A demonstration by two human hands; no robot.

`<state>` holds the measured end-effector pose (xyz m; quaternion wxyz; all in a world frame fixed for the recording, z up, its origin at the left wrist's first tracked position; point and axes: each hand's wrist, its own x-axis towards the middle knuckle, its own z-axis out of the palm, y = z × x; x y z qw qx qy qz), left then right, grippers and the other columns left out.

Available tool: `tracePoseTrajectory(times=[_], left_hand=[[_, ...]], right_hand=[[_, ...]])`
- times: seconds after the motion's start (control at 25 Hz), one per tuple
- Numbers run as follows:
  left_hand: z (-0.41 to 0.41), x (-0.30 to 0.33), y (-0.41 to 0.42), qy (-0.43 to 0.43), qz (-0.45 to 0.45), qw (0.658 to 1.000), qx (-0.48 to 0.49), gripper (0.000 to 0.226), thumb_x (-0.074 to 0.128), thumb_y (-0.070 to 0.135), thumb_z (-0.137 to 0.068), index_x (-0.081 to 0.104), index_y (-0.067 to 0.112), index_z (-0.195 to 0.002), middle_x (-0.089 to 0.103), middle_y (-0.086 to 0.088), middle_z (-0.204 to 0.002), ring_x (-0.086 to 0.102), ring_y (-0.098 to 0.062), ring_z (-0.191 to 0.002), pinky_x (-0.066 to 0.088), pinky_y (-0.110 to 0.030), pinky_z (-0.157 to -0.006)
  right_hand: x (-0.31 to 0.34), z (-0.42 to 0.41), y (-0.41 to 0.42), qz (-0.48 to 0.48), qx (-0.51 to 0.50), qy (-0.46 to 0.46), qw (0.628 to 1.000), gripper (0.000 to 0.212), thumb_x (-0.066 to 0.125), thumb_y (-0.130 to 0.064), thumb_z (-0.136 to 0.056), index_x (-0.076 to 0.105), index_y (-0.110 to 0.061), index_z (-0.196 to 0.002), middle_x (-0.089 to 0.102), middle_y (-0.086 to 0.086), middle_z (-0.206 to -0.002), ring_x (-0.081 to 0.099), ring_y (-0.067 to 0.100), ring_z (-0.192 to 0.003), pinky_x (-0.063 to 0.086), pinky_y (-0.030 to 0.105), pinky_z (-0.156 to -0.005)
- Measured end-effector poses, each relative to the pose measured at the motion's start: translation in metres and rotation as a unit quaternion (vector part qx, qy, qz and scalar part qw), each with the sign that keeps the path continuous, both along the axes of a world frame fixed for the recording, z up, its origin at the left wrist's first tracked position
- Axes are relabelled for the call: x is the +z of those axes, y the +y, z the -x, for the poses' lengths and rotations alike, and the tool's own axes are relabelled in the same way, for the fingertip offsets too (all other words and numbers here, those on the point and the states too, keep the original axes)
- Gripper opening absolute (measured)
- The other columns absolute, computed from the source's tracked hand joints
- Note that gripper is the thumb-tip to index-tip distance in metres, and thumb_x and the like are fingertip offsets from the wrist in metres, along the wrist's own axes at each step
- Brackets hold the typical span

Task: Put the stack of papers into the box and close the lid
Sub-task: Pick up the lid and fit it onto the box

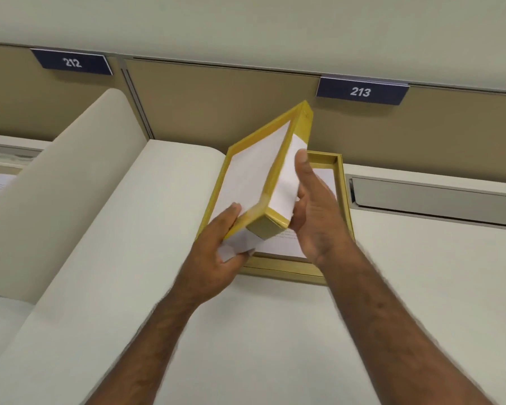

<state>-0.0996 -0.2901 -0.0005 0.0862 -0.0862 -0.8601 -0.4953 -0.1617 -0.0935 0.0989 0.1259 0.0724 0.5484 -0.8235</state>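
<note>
A pale desk fills the lower view, with a tan partition across the twelve o'clock side bearing number plates 212 and 213. A rounded cream divider runs along the nine o'clock side, and a grey cable hatch sits at three o'clock. The gold box lies open at the centre of the desk with the stack of papers inside it. The gold-and-white lid is held tilted above the box, its far corner raised toward twelve o'clock. The left hand grips the lid's near corner, fingers curled under, thumb on top. The right hand presses flat against the lid's three o'clock side, fingers together.
</note>
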Motion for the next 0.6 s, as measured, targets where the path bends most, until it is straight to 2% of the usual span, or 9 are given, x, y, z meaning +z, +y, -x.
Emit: tracePoseTrajectory(times=[0.08,0.16,0.2,0.32,0.4,0.48,0.6], left_hand=[[0.001,-0.008,0.007,0.005,0.033,0.999,-0.026,0.088,0.081,0.030,-0.091,0.031,0.035,-0.164,0.039,0.012,-0.169,0.035,-0.004,-0.156,0.040,-0.028,-0.123],[0.002,-0.012,0.012,0.008,0.071,0.996,-0.051,0.091,0.080,0.042,-0.089,0.027,0.041,-0.163,0.033,0.012,-0.172,0.028,-0.005,-0.160,0.033,-0.036,-0.127],[0.002,-0.015,0.013,0.016,0.090,0.994,-0.058,0.090,0.078,0.050,-0.088,0.030,0.038,-0.163,0.031,0.011,-0.173,0.026,-0.007,-0.161,0.031,-0.041,-0.128],[0.003,-0.026,0.011,0.030,0.142,0.989,-0.007,0.093,0.057,0.075,-0.090,0.040,0.021,-0.162,0.037,0.000,-0.172,0.031,-0.019,-0.160,0.028,-0.051,-0.128],[0.003,-0.032,0.009,-0.028,0.140,0.987,0.075,0.103,0.036,0.088,-0.088,0.043,0.017,-0.161,0.039,-0.005,-0.170,0.033,-0.024,-0.159,0.026,-0.052,-0.129],[0.003,-0.038,0.007,-0.115,0.072,0.982,0.133,0.103,0.029,0.088,-0.089,0.043,0.015,-0.160,0.039,-0.008,-0.170,0.032,-0.025,-0.159,0.026,-0.049,-0.130],[0.008,-0.047,0.006,-0.177,0.014,0.972,0.153,0.086,0.040,0.072,-0.094,0.047,0.013,-0.156,0.049,-0.008,-0.162,0.044,-0.025,-0.151,0.032,-0.043,-0.127]], right_hand=[[-0.008,0.007,0.016,-0.026,-0.042,-0.020,0.999,0.070,0.086,-0.037,-0.093,0.058,-0.023,-0.155,0.079,0.007,-0.139,0.077,0.035,-0.125,0.063,0.061,-0.103],[-0.017,0.011,0.030,-0.045,-0.073,-0.034,0.996,0.065,0.083,-0.011,-0.093,0.060,-0.021,-0.153,0.079,0.009,-0.137,0.076,0.036,-0.124,0.064,0.061,-0.103],[-0.022,0.013,0.037,-0.047,-0.080,-0.037,0.995,0.063,0.080,-0.005,-0.092,0.063,-0.020,-0.151,0.079,0.011,-0.136,0.076,0.038,-0.124,0.064,0.061,-0.102],[-0.036,0.016,0.058,-0.034,-0.106,-0.037,0.993,0.059,0.078,-0.006,-0.084,0.070,-0.021,-0.140,0.084,0.011,-0.126,0.080,0.038,-0.118,0.067,0.056,-0.095],[-0.050,0.015,0.074,-0.035,-0.125,-0.037,0.991,0.065,0.078,-0.011,-0.077,0.070,-0.021,-0.140,0.085,0.010,-0.125,0.081,0.037,-0.116,0.068,0.056,-0.094],[-0.066,0.015,0.091,-0.051,-0.146,-0.045,0.987,0.072,0.076,-0.013,-0.076,0.067,-0.017,-0.148,0.082,0.013,-0.131,0.079,0.037,-0.121,0.065,0.058,-0.101],[-0.089,0.018,0.118,-0.101,-0.192,-0.080,0.973,0.057,0.075,-0.015,-0.083,0.071,-0.012,-0.140,0.082,0.013,-0.127,0.079,0.037,-0.119,0.066,0.050,-0.097]])
